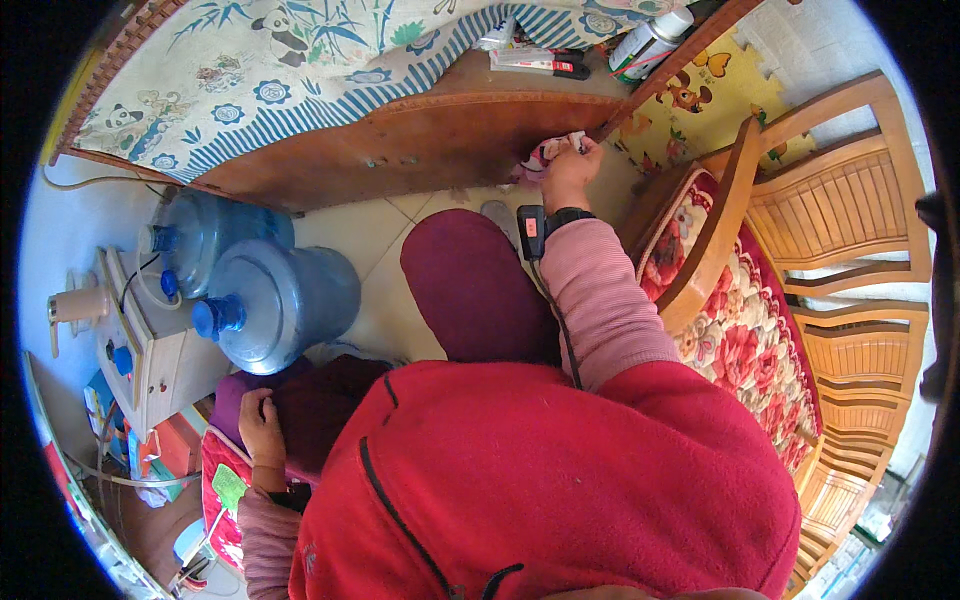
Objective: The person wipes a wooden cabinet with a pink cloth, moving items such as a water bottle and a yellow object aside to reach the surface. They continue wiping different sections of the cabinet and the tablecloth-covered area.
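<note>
My right hand (573,172) grips a crumpled pink and white cloth (534,166) near the lower right end of a brown wooden cabinet front (450,139). A black strap with a small black device (532,232) and a cable sits at that wrist. My left hand (262,431) rests on the purple trouser leg (229,397) at my left knee, fingers loosely bent and holding nothing. Part of the cloth is hidden behind my right fingers.
Two blue water-cooler bottles (281,304) stand left, beside a small cabinet (165,360). A panda-print tablecloth (247,82), pens (536,64) and a spray can (651,45) lie ahead. A wooden bench (832,202) with a floral cushion is right. A green fly swatter (229,486) lies lower left.
</note>
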`<state>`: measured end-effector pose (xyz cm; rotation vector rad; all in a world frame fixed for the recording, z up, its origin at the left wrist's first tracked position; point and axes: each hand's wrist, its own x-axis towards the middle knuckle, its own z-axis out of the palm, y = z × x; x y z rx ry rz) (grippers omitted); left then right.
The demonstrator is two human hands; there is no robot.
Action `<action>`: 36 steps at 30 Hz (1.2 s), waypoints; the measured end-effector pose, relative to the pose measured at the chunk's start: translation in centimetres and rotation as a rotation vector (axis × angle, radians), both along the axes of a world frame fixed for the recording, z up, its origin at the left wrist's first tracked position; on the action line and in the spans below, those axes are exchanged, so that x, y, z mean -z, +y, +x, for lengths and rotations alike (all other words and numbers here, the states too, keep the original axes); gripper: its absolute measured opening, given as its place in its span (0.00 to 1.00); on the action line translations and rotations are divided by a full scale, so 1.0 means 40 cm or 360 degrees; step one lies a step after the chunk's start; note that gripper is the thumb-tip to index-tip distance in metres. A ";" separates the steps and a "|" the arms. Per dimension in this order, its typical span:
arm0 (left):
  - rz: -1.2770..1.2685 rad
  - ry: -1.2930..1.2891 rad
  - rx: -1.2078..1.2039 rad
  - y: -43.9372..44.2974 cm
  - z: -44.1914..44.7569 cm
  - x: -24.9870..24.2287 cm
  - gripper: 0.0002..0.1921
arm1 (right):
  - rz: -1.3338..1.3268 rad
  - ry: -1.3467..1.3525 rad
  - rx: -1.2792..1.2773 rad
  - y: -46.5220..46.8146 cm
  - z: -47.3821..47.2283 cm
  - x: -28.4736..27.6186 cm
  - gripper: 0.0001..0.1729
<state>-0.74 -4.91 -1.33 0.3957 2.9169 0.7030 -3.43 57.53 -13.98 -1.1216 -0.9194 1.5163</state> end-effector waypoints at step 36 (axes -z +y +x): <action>0.0078 0.0098 -0.0007 0.002 0.015 -0.005 0.06 | 0.2190 -0.1861 -0.0700 0.067 0.005 -0.385 0.15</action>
